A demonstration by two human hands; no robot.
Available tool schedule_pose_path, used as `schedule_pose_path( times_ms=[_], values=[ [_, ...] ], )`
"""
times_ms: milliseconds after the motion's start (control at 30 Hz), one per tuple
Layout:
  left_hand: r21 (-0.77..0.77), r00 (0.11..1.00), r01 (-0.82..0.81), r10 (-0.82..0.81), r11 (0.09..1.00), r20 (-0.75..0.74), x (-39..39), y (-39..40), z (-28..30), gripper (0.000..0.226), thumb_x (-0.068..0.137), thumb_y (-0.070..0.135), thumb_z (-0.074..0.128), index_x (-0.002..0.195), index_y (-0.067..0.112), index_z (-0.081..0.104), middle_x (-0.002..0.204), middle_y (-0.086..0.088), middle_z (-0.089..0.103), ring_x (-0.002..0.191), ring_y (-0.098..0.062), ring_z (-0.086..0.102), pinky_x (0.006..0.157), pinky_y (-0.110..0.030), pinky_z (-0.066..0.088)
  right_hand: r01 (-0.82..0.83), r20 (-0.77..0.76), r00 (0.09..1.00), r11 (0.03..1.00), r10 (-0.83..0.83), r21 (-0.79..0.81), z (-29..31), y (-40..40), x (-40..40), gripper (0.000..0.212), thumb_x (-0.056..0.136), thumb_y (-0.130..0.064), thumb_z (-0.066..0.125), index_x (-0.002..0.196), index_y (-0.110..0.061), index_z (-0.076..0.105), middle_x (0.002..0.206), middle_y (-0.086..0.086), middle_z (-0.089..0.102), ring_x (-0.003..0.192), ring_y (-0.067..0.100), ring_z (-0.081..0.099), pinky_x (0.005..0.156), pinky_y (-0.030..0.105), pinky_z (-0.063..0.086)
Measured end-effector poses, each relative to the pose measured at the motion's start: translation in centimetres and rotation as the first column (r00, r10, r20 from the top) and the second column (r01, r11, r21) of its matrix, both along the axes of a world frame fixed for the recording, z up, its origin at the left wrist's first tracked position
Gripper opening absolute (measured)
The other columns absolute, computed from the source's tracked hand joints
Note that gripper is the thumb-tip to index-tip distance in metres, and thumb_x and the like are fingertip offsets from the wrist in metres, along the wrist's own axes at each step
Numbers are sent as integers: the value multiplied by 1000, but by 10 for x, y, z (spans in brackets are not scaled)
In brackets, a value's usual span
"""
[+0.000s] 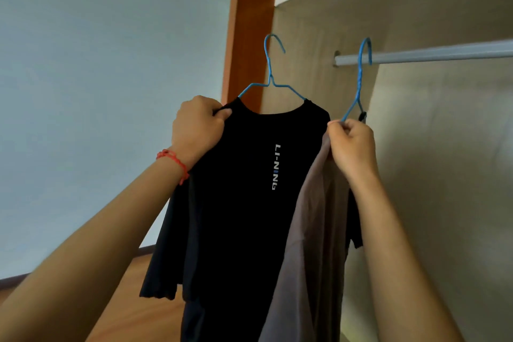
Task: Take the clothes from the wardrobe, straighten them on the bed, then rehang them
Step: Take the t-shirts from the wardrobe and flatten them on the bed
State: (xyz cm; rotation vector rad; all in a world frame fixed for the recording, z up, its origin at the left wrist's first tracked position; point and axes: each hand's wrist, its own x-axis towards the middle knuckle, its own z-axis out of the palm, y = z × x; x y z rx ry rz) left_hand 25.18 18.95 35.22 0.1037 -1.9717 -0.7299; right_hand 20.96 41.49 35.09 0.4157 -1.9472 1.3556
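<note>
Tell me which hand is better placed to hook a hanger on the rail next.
Probably the right hand: its hanger hook is already at the rail; the left hand's is farther away.

The black short-sleeved cotton T-shirt (244, 189) is showing "LI-NING" in pale letters, running vertically down its chest; nothing else is reading legibly.

You hold up a black T-shirt (244, 189), white "LI-NING" lettering running down its chest, on a blue wire hanger (270, 83) with its hook free of the wardrobe rail (444, 54). Beside it, a grey garment (311, 230) hangs from a second blue hanger (359, 83) hooked at the rail.
</note>
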Motion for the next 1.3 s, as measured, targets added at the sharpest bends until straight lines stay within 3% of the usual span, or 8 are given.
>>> schedule_pose_path(
  times_ms=[200, 367, 567, 633, 900, 1000, 1100, 1300],
  values=[
    [-53, 985, -171, 172, 984, 10, 88, -67, 1, 30, 85, 25, 56, 72, -1, 64, 61, -15, 55, 71, -35, 53, 65, -36, 43, -148, 41, 988, 989, 149, -17, -12, -66, 50, 21, 86, -18, 48, 71, -5, 55, 72, 9, 57, 75, 21, 54, 66, 27, 38],
    [-13, 950, -305, 305, 952, 61, 170, -136, -10, 33, 84, 25, 58, 65, -2, 61, 60, -18, 57, 66, -32, 53, 63, -35, 43, -332, 67, 941, 943, 332, -11, -19, -141, 99, 17, 88, -17, 47, 80, -5, 55, 68, 3, 55, 65, 13, 51, 51, 6, 39],
    [36, 848, -522, 514, 852, 131, 276, -194, -35, 32, 84, 25, 59, 67, -2, 64, 57, -13, 55, 62, -25, 50, 55, -28, 35, -502, 122, 856, 864, 502, -33, -42, -231, 151, 30, 80, -29, 44, 80, -1, 55, 78, 17, 64, 80, 34, 62, 75, 42, 53],
    [47, 798, -595, 582, 803, 154, 308, -202, -44, 30, 83, 25, 60, 65, 2, 65, 55, -11, 55, 64, -26, 52, 57, -29, 35, -552, 118, 825, 833, 552, -40, -47, -252, 168, 35, 78, -33, 42, 83, -1, 55, 82, 19, 65, 83, 35, 62, 78, 43, 52],
    [21, 595, -801, 792, 598, 136, 413, -174, -80, 23, 82, 27, 62, 77, 7, 73, 61, -4, 64, 72, -24, 62, 70, -29, 42, -759, 100, 643, 649, 760, -50, -75, -311, 224, 16, 92, -21, 42, 87, -7, 49, 85, 8, 58, 79, 21, 52, 68, 26, 36],
    [36, 506, -862, 851, 506, 140, 442, -151, -91, 18, 82, 24, 63, 79, 10, 74, 57, 5, 58, 68, -16, 60, 63, -22, 37, -817, 96, 568, 574, 817, -53, -86, -321, 236, 14, 93, -20, 42, 88, -8, 48, 83, 5, 56, 77, 18, 50, 65, 19, 33],
    [66, 421, -907, 896, 416, 140, 464, -132, -103, 16, 82, 24, 64, 80, 13, 75, 70, -8, 70, 72, -15, 63, 61, -7, 37, -878, 120, 467, 476, 876, -55, -95, -327, 243, 12, 93, -20, 44, 90, -9, 49, 84, 5, 56, 75, 15, 50, 69, 26, 38],
    [141, 303, -950, 932, 279, 201, 495, -93, -133, 16, 80, 21, 67, 76, 7, 74, 57, 0, 67, 55, -2, 56, 60, -14, 41, -942, 163, 335, 332, 928, 48, -117, -336, 231, 24, 94, -21, 45, 101, -2, 57, 88, 6, 56, 82, 19, 50, 68, 20, 34]
  ],
)
